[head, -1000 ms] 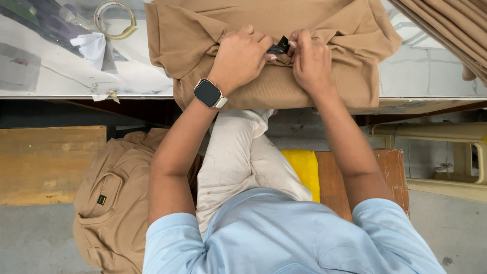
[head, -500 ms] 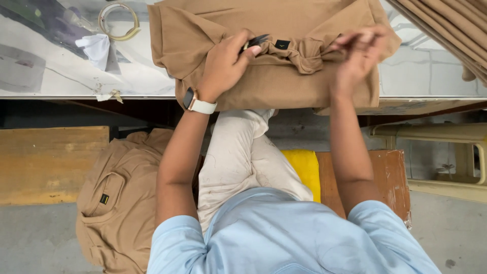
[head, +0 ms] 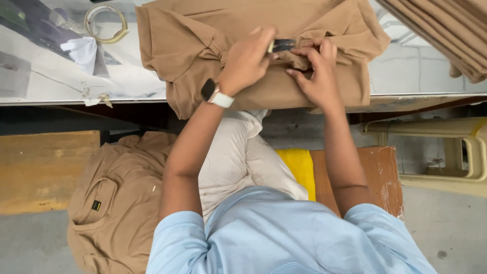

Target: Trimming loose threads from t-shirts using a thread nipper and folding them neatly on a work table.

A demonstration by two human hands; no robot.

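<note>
Tan shirt lies bunched on the shiny table across upper centre of the frame, its lower edge hanging over the table's front edge. Both hands meet at upper centre on top of it: left hand, w/ a dark-faced watch on a white strap at the wrist, has fingers curled & closed on a gathered fold of the shirt, right by a small dark label. Right hand is just beside it, fingertips pinched together on the same fold of cloth, touching the label area; can't tell if the label itself is gripped. Ring of tape sits at upper left on the table, w/ a white scrap of paper just below it. More tan cloth hangs at upper right, apart from the hands. Below the table, lower left: a second tan garment w/ a pocket, piled on the floor side. A white bag sits at centre between the arms, yellow pad & brown stool to the right of it. Person's light blue sleeves fill bottom centre
</note>
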